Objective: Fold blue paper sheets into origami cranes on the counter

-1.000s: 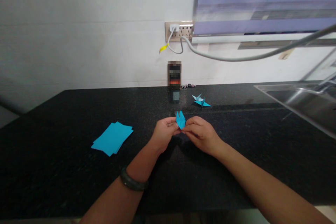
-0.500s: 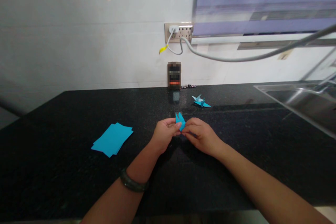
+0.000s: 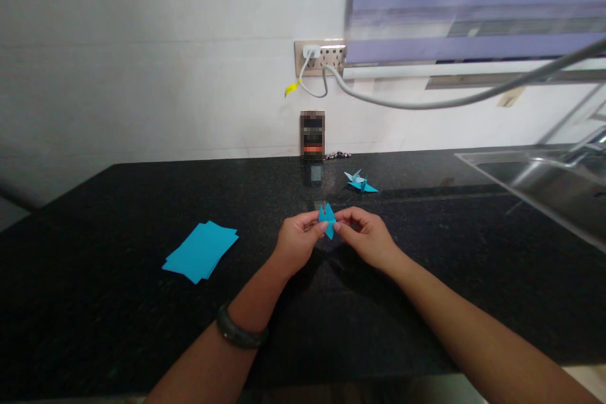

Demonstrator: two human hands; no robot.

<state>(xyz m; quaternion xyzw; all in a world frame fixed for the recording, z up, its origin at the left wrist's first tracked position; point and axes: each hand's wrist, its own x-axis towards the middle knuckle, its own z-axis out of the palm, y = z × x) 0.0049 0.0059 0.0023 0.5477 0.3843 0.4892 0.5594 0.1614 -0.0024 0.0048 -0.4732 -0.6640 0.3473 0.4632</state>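
Note:
A small folded blue paper piece [image 3: 326,219] with two points sticking up is pinched between both hands over the black counter [image 3: 118,214]. My left hand [image 3: 296,241] grips its left side with curled fingers. My right hand [image 3: 367,237] pinches its right side with thumb and fingertips. A dark band sits on my left wrist. A finished blue paper crane [image 3: 360,182] stands further back on the counter, to the right of the hands.
A stack of flat blue paper sheets [image 3: 201,250] lies to the left. A small dark box [image 3: 312,134] leans on the white wall under a socket strip [image 3: 319,57] with cables. A steel sink [image 3: 540,180] is at the right.
Both hands have lifted slightly and turned the folded piece; my right fingers have shifted from a covering grip to a fingertip pinch on its right side.

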